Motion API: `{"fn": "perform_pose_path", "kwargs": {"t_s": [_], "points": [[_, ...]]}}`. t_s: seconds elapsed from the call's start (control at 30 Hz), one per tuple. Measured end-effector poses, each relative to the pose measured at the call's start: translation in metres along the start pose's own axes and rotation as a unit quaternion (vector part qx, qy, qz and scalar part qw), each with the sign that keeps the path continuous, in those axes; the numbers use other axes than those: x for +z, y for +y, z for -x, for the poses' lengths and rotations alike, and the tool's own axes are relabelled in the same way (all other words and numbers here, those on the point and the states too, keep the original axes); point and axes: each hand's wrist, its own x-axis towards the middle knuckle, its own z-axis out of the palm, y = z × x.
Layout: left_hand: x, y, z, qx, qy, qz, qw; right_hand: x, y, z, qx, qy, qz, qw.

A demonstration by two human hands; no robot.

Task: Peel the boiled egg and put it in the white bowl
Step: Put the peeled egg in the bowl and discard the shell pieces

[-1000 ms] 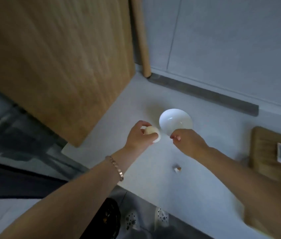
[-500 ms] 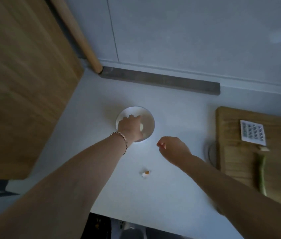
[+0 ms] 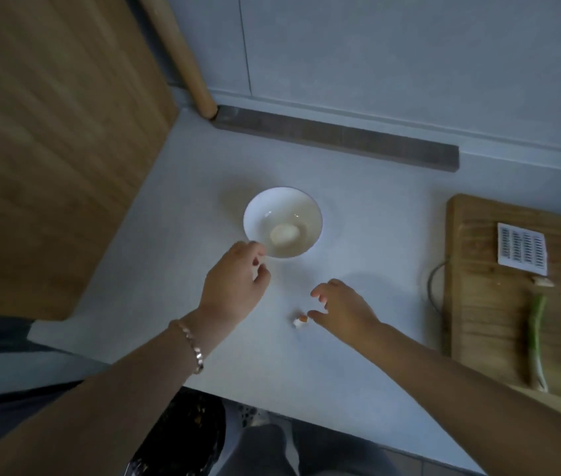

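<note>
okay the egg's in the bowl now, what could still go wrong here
The left hand is empty but close to the white bowl; a careless pullback might nudge its rim and roll the peeled egg.

The shell piece lies by the right hand, whose open fingers could flick it toward the counter edge.

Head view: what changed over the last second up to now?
The left hand carried the peeled egg into the white bowl, let go and drew back empty. The right hand dropped toward the shell bit. Bowl and shell bit stayed put.
</note>
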Motion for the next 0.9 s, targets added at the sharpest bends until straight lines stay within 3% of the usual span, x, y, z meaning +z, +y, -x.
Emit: {"fn": "perform_pose_path", "kwargs": {"t_s": [0.1, 0.2, 0.4, 0.5, 0.63, 0.73, 0.9], "points": [[0.004, -0.03, 0.038, -0.118, -0.061, 0.01, 0.991, 0.023, -0.008, 0.005, -0.006, -0.036, 0.032, 0.999], [0.007, -0.048, 0.06, -0.203, -0.086, 0.042, 0.974, 0.037, -0.014, 0.006, 0.008, -0.02, 0.048, 0.999], [0.005, -0.061, 0.082, -0.253, -0.091, 0.097, 0.958, 0.046, -0.016, 0.009, 0.036, 0.026, 0.001, 0.999], [0.002, -0.065, 0.091, -0.274, -0.079, 0.106, 0.953, 0.039, -0.016, 0.011, 0.054, 0.056, -0.089, 0.993], [-0.009, -0.072, 0.105, -0.308, -0.036, 0.124, 0.942, 0.023, -0.047, 0.008, -0.011, 0.115, -0.162, 0.98], [-0.027, -0.087, 0.132, -0.358, 0.02, 0.134, 0.924, 0.03, -0.1, 0.007, -0.1, 0.067, -0.156, 0.98], [-0.05, -0.122, 0.203, -0.445, 0.089, 0.113, 0.884, 0.105, -0.181, 0.034, -0.227, -0.084, -0.073, 0.968]]}}
